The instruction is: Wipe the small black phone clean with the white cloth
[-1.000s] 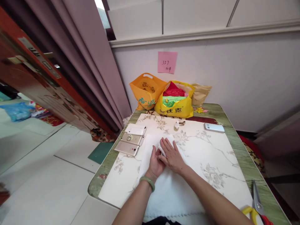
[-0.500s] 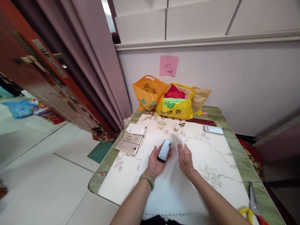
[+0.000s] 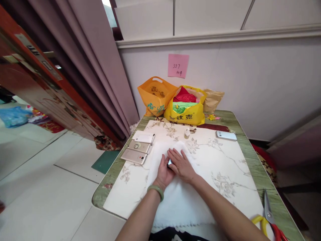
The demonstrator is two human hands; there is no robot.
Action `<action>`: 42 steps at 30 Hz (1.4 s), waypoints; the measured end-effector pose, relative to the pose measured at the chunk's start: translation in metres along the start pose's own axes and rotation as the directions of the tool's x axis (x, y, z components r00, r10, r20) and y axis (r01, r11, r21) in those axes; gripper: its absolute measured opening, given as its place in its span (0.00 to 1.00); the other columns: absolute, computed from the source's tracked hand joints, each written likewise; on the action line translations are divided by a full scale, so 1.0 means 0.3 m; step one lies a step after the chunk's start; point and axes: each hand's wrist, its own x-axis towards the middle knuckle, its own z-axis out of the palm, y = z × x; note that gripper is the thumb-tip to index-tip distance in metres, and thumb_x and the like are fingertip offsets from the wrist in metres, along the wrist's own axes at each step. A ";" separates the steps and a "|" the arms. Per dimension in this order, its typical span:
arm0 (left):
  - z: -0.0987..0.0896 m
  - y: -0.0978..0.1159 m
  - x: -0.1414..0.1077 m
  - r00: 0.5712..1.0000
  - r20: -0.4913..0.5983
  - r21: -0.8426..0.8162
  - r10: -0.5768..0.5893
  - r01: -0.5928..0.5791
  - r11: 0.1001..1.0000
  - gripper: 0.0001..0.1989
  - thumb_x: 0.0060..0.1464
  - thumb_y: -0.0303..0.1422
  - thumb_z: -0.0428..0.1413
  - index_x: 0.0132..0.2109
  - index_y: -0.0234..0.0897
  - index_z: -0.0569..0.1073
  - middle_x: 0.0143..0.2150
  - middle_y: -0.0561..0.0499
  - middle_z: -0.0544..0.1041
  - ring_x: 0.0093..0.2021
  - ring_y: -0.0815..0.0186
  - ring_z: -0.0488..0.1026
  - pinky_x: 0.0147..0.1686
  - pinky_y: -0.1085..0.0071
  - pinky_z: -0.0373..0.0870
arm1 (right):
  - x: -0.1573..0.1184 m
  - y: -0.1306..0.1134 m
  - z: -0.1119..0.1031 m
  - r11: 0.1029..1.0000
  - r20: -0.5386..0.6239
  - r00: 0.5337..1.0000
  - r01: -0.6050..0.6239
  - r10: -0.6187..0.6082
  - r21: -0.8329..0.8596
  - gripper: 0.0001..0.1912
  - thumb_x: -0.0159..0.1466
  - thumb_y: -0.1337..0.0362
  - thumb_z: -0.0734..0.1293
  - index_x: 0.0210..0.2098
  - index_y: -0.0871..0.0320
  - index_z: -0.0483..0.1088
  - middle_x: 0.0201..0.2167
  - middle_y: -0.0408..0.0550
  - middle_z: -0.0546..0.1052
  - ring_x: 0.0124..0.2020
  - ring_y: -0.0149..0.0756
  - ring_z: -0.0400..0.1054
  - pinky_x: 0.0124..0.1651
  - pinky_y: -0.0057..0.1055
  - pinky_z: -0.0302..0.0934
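Note:
My left hand (image 3: 165, 173), palm up with a green bangle (image 3: 155, 192) on its wrist, is closed round a mobile phone (image 3: 170, 163). Most of the phone is hidden; a shiny bluish strip of it shows between the hands. Laid flat across the phone is my right hand (image 3: 182, 164), fingers stretched out and a little apart. Beneath both hands a white cloth (image 3: 179, 207) spreads over the table and down to my lap.
Three phones (image 3: 137, 146) lie in a row at the left, and a silver phone (image 3: 226, 135) lies far right. Scissors (image 3: 268, 214) rest near the right edge. At the back stand an orange bag (image 3: 156, 97), a full yellow bag (image 3: 187, 113) and a brown paper bag (image 3: 213, 99).
My right hand has let go of the raised cloth edge and moved left onto the phone, covering it. The cloth now lies lower. My left hand still holds the phone.

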 end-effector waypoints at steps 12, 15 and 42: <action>0.013 0.014 -0.049 0.985 0.168 0.250 0.037 -0.079 0.965 0.29 0.47 0.27 0.62 0.58 0.40 0.69 0.53 0.42 0.74 0.47 0.62 0.74 0.45 0.68 0.69 | -0.014 0.151 -0.127 0.329 -0.143 0.494 -0.313 0.858 0.891 0.18 0.63 0.52 0.59 0.34 0.58 0.72 0.28 0.46 0.76 0.31 0.37 0.69 0.36 0.32 0.65; 0.012 0.006 -0.039 0.986 0.163 0.309 0.035 -0.085 0.947 0.28 0.43 0.24 0.65 0.54 0.37 0.73 0.43 0.45 0.76 0.34 0.70 0.72 0.35 0.74 0.68 | -0.018 0.141 -0.163 0.082 0.004 0.436 -0.180 0.900 0.980 0.17 0.61 0.50 0.61 0.32 0.58 0.70 0.19 0.39 0.69 0.19 0.30 0.61 0.22 0.26 0.58; -0.012 -0.003 0.011 0.979 0.198 0.204 -0.051 0.010 0.979 0.20 0.60 0.43 0.52 0.49 0.31 0.75 0.47 0.41 0.78 0.49 0.56 0.73 0.54 0.60 0.64 | -0.078 0.024 -0.077 0.740 -0.064 0.874 -0.367 0.482 0.563 0.08 0.58 0.58 0.67 0.35 0.53 0.71 0.21 0.38 0.70 0.23 0.30 0.63 0.29 0.27 0.59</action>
